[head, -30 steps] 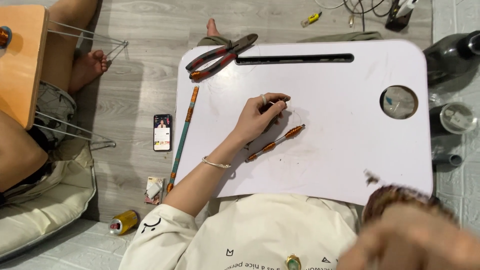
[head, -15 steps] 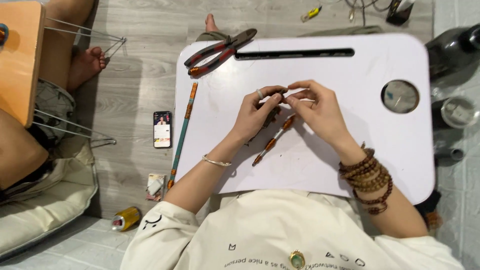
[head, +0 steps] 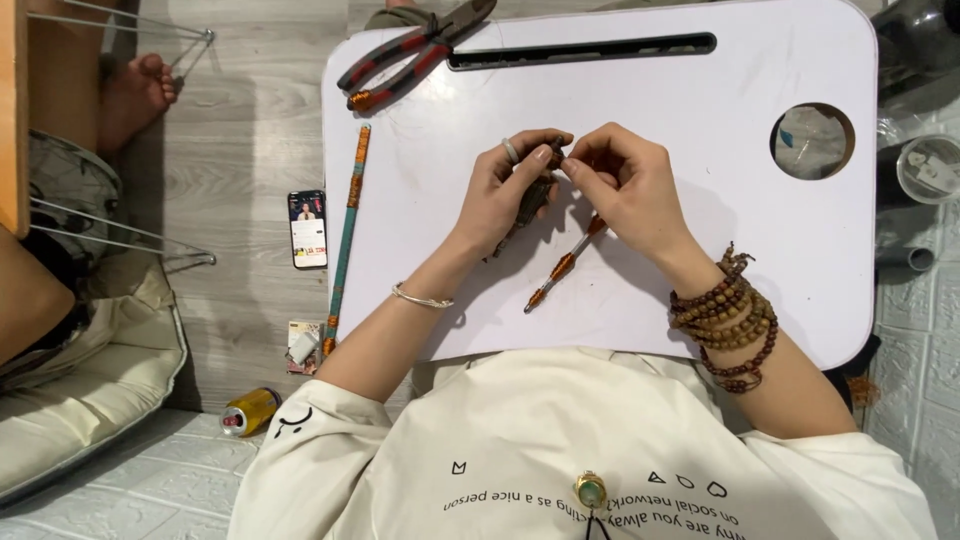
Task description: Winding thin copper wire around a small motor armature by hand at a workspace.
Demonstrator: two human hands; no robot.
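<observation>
Both hands pinch one small dark piece above the white lap desk.

At frame centre, the left hand and right hand meet fingertip to fingertip, clamped on the dark piece for fine control. An orange-banded rod lies just below; pliers rest upper left, within reach.

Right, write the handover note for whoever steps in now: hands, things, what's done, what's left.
Left hand: pinches a small dark piece over the white lap table.
Right hand: fingertips meet the left's at that piece; what it holds is too small to tell.
Thin rod with orange wrapping lies on the table under the hands, its top end hidden by the right hand.
Pliers lie untouched at the table's top left edge. Long wrapped stick on the floor beside the table.
Done: rod partly wrapped. Left: cannot tell from this view.
</observation>
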